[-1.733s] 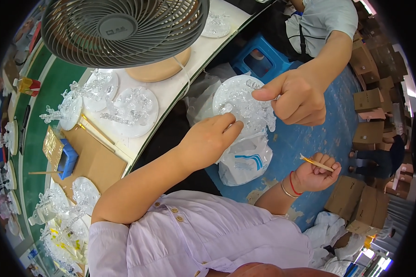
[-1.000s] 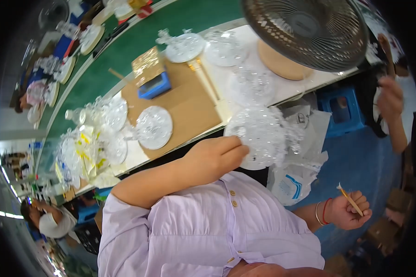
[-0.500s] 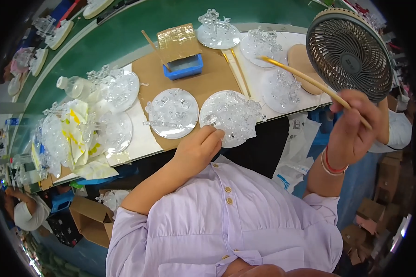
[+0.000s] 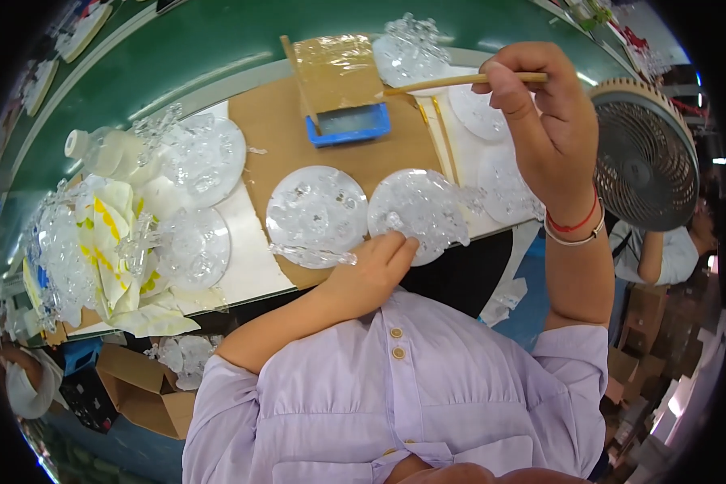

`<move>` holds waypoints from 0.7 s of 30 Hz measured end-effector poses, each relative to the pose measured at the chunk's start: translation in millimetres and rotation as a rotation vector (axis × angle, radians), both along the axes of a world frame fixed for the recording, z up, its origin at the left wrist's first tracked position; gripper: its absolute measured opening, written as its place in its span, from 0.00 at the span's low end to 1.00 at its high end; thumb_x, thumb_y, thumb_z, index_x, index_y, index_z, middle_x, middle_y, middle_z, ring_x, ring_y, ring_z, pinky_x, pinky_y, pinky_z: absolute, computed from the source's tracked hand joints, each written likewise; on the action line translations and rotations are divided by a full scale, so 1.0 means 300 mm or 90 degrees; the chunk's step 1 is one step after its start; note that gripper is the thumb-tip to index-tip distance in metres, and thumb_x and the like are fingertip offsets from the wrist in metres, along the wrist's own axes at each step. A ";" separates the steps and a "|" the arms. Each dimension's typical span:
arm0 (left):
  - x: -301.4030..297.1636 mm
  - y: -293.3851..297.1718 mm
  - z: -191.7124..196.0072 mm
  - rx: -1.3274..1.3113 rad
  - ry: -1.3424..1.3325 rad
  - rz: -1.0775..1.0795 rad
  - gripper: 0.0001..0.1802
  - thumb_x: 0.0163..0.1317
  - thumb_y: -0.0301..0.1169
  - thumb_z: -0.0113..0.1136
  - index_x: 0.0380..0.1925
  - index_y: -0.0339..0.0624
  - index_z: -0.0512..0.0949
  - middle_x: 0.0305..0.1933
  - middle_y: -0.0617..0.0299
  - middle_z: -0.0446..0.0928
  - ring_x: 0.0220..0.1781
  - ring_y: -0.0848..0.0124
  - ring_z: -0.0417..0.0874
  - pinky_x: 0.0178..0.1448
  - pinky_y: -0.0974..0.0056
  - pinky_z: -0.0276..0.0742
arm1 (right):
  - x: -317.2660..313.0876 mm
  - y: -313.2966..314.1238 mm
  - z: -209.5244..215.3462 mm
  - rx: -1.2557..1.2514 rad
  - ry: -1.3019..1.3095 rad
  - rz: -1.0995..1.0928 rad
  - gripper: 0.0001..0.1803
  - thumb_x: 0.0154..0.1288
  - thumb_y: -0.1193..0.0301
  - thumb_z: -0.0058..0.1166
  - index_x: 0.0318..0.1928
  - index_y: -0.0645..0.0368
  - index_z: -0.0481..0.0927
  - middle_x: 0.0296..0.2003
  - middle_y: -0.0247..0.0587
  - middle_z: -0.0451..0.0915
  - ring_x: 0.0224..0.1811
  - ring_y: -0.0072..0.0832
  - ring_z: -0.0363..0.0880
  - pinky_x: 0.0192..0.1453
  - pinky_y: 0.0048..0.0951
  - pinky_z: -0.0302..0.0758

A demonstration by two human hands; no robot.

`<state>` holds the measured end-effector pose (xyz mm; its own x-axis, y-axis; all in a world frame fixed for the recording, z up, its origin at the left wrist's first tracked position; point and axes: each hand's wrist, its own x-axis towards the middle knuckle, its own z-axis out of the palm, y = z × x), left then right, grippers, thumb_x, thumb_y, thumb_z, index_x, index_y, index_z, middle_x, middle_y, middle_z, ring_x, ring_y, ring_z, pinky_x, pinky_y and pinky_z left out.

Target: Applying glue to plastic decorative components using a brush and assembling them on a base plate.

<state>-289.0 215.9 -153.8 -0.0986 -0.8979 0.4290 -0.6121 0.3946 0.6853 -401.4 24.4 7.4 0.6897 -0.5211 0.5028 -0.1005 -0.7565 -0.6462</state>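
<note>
My right hand [image 4: 544, 121] is closed round the wooden handle of a thin paintbrush [image 4: 444, 82]. The brush points left, its tip by the cardboard flap wrapped in clear tape [image 4: 339, 73] that stands behind a small blue tray [image 4: 349, 125]. Pale liquid seems to lie in the tray. At the near edge of a white round disc covered with clear plastic pieces [image 4: 418, 211], my left hand [image 4: 367, 270] is closed. A small clear plastic piece [image 4: 394, 221] shows at its fingertips; the grip is partly hidden. A similar disc [image 4: 316, 211] lies to its left.
Two more brushes [image 4: 445, 141] lie on the brown cardboard sheet [image 4: 258, 121]. More loaded discs [image 4: 206, 157] stand left and right, beside a clear bottle [image 4: 109, 153] and a yellow-patterned cloth [image 4: 113, 250]. A dark fan [image 4: 641, 169] stands at right; another person [image 4: 653, 254] sits beyond.
My right hand has swung left and away from me, bringing the brush from the right side to the flap above the blue tray. My left hand stays at the right-hand disc. The view has shifted.
</note>
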 end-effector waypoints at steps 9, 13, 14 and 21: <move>0.012 0.001 0.009 0.015 -0.068 -0.049 0.19 0.54 0.23 0.57 0.48 0.33 0.73 0.43 0.53 0.72 0.39 0.60 0.78 0.40 0.60 0.77 | 0.134 -0.008 -0.056 -0.111 0.220 0.014 0.06 0.67 0.74 0.54 0.39 0.64 0.74 0.30 0.38 0.77 0.30 0.23 0.77 0.35 0.22 0.73; 0.011 -0.021 0.039 0.031 -0.077 -0.080 0.20 0.54 0.24 0.57 0.49 0.34 0.72 0.43 0.54 0.71 0.39 0.60 0.79 0.40 0.61 0.77 | 0.163 -0.022 -0.102 -0.162 0.210 0.052 0.06 0.66 0.73 0.55 0.38 0.63 0.75 0.29 0.40 0.76 0.27 0.28 0.75 0.33 0.24 0.73; 0.011 -0.027 0.038 0.024 -0.069 -0.078 0.20 0.55 0.24 0.56 0.49 0.34 0.72 0.42 0.55 0.71 0.39 0.60 0.79 0.39 0.62 0.77 | 0.168 -0.026 -0.109 -0.178 0.206 0.059 0.06 0.65 0.73 0.56 0.38 0.62 0.76 0.28 0.40 0.76 0.26 0.30 0.74 0.32 0.26 0.72; 0.004 -0.034 0.021 0.009 -0.062 -0.063 0.18 0.56 0.25 0.56 0.48 0.35 0.72 0.41 0.56 0.71 0.38 0.62 0.79 0.38 0.62 0.76 | 0.167 -0.044 -0.131 -0.182 0.206 0.075 0.07 0.65 0.70 0.56 0.37 0.61 0.76 0.28 0.41 0.75 0.25 0.33 0.72 0.30 0.28 0.70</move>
